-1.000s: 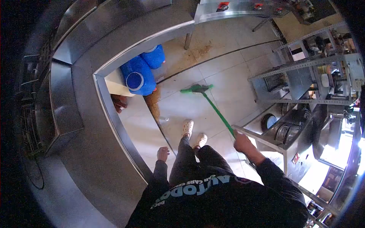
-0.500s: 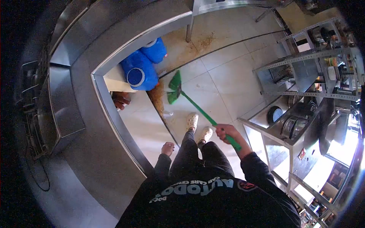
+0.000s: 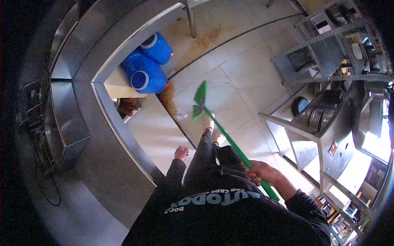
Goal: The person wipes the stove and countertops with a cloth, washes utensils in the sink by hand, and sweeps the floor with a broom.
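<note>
My right hand point(image 3: 262, 173) is closed around the handle of a green broom point(image 3: 232, 142), near its upper end. The handle slants up and left to the green bristles point(image 3: 200, 98), which are over the tiled floor just beyond my shoes. Low at my left side hangs my left hand point(image 3: 181, 153), its fingers curled in, with nothing visible in it. A brown stain point(image 3: 167, 98) runs along the dark floor joint, left of the bristles. Whether the bristles touch the floor I cannot tell.
Blue plastic drums point(image 3: 148, 78) stand under the steel counter point(image 3: 123, 51) on the left. More brown dirt point(image 3: 211, 36) marks the floor near a metal leg point(image 3: 191, 22). Steel shelving point(image 3: 287, 127) with pots and pans lines the right side.
The broom has come closer to my body and shifted right, its bristles lifting away from the stain. My right hand has moved back and right. My left hand stays nearly in place.
</note>
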Demonstrator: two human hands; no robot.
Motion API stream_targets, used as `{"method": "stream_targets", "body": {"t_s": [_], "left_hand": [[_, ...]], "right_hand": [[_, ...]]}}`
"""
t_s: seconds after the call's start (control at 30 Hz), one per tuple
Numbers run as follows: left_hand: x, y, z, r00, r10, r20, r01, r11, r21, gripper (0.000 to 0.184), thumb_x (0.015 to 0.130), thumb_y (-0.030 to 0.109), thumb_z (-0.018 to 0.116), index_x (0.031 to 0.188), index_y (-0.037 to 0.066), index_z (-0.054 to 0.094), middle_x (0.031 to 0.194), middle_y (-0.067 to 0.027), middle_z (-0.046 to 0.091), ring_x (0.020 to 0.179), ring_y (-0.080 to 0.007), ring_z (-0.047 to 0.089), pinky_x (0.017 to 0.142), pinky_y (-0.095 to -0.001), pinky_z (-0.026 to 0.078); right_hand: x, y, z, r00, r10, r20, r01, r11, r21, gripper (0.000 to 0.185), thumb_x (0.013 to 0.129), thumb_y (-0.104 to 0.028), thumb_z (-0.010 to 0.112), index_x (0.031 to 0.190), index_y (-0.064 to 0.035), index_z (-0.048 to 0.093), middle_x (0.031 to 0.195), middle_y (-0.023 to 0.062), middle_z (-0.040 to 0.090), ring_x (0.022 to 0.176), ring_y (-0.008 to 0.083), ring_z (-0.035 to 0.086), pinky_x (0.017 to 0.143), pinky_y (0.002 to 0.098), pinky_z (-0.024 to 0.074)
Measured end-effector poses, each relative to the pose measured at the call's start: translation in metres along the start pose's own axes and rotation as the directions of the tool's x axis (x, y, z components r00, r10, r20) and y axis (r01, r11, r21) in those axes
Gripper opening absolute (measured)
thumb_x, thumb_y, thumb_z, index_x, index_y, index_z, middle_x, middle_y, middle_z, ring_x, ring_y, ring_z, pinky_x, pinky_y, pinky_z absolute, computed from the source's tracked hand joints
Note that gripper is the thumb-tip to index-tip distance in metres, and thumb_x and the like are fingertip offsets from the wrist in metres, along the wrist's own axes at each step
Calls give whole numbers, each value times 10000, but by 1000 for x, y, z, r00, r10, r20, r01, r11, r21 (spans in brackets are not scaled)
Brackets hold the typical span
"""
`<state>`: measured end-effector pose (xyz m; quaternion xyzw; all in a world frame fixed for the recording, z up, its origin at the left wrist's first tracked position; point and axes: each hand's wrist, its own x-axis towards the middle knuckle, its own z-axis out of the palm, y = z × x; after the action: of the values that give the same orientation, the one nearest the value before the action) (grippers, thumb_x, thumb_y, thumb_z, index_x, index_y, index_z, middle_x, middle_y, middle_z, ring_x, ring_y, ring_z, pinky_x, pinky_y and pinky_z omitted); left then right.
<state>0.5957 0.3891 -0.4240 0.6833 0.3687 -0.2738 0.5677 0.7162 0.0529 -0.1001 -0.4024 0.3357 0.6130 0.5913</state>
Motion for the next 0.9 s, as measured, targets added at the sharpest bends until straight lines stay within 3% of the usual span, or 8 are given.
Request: {"method": "stream_targets", "body": {"t_s": [0.13, 0.2, 0.23, 0.27, 0.3, 0.37, 0.6, 0.9], "left_hand": [[-37, 7, 7, 1000, -8, 1, 8, 986, 166, 241, 758, 232, 554, 849, 11, 524, 731, -82, 589, 592, -137, 579, 502, -260, 476], [-50, 19, 10, 1000, -8, 25, 2, 977, 213, 244, 757, 236, 557, 848, 11, 526, 735, -80, 591, 601, -139, 582, 510, -263, 479], [-57, 23, 9, 998, -24, 51, 10, 967, 255, 248, 755, 240, 560, 846, 11, 528, 739, -79, 592, 609, -141, 584, 519, -266, 482], [-64, 29, 7, 999, 3, 48, -17, 953, 303, 241, 753, 241, 564, 841, 19, 532, 739, -75, 592, 608, -143, 583, 520, -263, 482], [-65, 30, 4, 999, 0, 51, -15, 954, 298, 228, 754, 233, 564, 843, 24, 534, 736, -77, 592, 608, -145, 582, 524, -260, 480], [-67, 29, -5, 998, 45, 44, -54, 972, 229, 218, 755, 219, 563, 848, 24, 532, 726, -77, 589, 608, -143, 580, 531, -256, 479], [-75, 20, -12, 994, 105, -35, -101, 989, 109, 194, 750, 162, 561, 860, 6, 527, 750, -99, 574, 642, -164, 580, 507, -276, 488], [-66, 38, -4, 985, -119, 121, 63, 918, 392, 276, 783, 217, 553, 937, -2, 484, 813, -107, 541, 709, -180, 538, 558, -316, 461]], "right_hand": [[72, 16, -17, 961, -278, 17, 222, 727, -649, 148, 781, -142, 490, 862, -23, 523, 551, -13, 451, 402, 58, 426, 348, 194, 367], [173, 43, -71, 929, -323, 182, 370, 781, -503, 114, 793, -133, 484, 772, -30, 528, 581, -1, 488, 407, 51, 437, 355, 182, 368], [140, 13, -53, 990, -74, 120, 81, 995, -61, 118, 808, -116, 459, 749, -33, 519, 586, 3, 495, 412, 47, 443, 353, 174, 371], [168, 33, -84, 804, -561, 199, 593, 726, -347, 105, 802, -106, 464, 761, -30, 525, 589, 5, 498, 413, 46, 443, 353, 173, 372], [195, 51, -119, 398, -825, 401, 843, 157, -514, 95, 797, -95, 470, 774, -27, 532, 591, 6, 501, 413, 46, 442, 353, 171, 374], [115, 30, -105, 928, -368, -62, 372, 925, 78, 59, 772, -81, 504, 764, -27, 526, 590, 11, 499, 394, 52, 427, 352, 181, 380], [4, 54, -69, 914, -312, -261, 227, 924, -308, 120, 755, -94, 527, 676, -36, 456, 534, 13, 454, 359, 71, 382, 321, 215, 346], [118, 26, -57, 879, -461, -121, 474, 874, 111, 103, 791, -145, 490, 730, -78, 440, 535, -24, 393, 368, 64, 351, 338, 200, 329]]}}
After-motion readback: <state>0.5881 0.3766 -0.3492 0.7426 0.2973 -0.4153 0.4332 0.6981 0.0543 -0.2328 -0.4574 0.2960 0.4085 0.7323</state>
